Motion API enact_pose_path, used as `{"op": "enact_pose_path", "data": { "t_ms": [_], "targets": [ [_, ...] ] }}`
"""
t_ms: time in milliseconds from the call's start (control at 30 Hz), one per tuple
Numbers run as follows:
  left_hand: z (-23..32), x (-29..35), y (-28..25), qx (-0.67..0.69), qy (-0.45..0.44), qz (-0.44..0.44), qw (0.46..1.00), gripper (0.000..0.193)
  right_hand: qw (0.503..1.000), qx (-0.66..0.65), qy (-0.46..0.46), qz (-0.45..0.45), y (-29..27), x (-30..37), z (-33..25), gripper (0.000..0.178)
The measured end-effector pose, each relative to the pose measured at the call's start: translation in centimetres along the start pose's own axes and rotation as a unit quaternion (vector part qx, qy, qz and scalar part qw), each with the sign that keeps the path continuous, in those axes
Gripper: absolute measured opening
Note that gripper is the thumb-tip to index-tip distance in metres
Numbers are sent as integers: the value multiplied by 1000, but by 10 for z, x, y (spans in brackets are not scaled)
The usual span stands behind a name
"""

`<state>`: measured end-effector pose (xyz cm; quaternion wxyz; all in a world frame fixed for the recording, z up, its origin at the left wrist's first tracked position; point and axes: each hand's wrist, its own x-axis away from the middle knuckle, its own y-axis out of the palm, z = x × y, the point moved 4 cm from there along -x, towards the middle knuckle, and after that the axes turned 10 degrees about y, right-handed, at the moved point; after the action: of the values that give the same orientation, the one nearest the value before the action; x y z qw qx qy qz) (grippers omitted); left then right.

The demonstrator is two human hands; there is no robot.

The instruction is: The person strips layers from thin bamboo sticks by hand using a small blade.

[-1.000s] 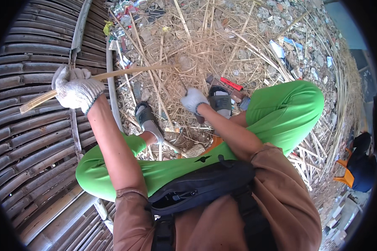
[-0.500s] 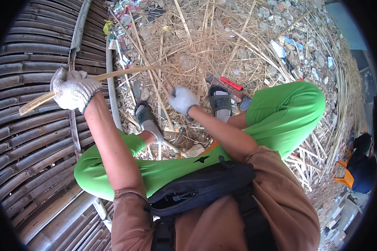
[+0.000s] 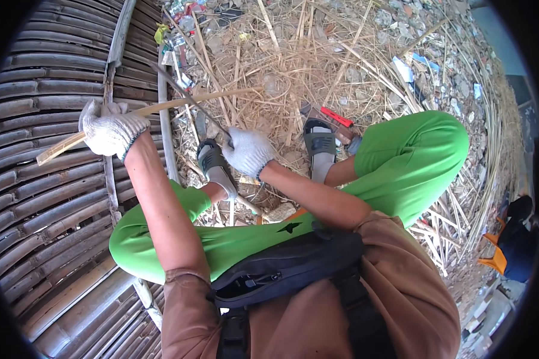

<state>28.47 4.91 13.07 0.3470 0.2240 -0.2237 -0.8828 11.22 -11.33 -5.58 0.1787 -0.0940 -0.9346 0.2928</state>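
Note:
My left hand [image 3: 114, 127], in a white knitted glove, is closed around a pale bamboo strip [image 3: 188, 102]. One cut end of the strip juts out past the glove at the left; its long thin part points right over the littered ground. In my right hand [image 3: 248, 151], gloved the same way, is a long thin dark blade [image 3: 191, 99], seen nearly edge-on. It slants up and left from my fist and crosses the strip in this view. Whether blade and strip touch, I cannot tell. The blade's handle is hidden inside my glove.
A bamboo slat wall or platform [image 3: 48, 125] fills the left side. Straw-like shavings [image 3: 293, 72] cover the ground beyond my sandalled feet. A slim red tool [image 3: 336, 116] lies by my right foot, near a brick piece. An orange chair [image 3: 494, 254] stands at the right edge.
My right hand has shifted slightly left and down and turned, and the dark blade now shows across the strip. My left hand keeps its hold, with the view shifted a little.

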Motion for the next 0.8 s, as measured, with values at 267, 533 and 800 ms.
{"op": "enact_pose_path", "data": {
  "t_ms": [267, 533, 800],
  "targets": [
    [8, 46, 36, -22, 6, -45, 999, 18, 989, 90, 119, -10, -16, -43, 121, 30],
    [1, 17, 18, 19, -27, -69, 997, 31, 998, 52, -11, 33, -6, -17, 21, 24],
    [-4, 15, 30, 33, 17, -115, 993, 21, 993, 25, 106, -46, -5, -44, 62, 38]
  ]
}}
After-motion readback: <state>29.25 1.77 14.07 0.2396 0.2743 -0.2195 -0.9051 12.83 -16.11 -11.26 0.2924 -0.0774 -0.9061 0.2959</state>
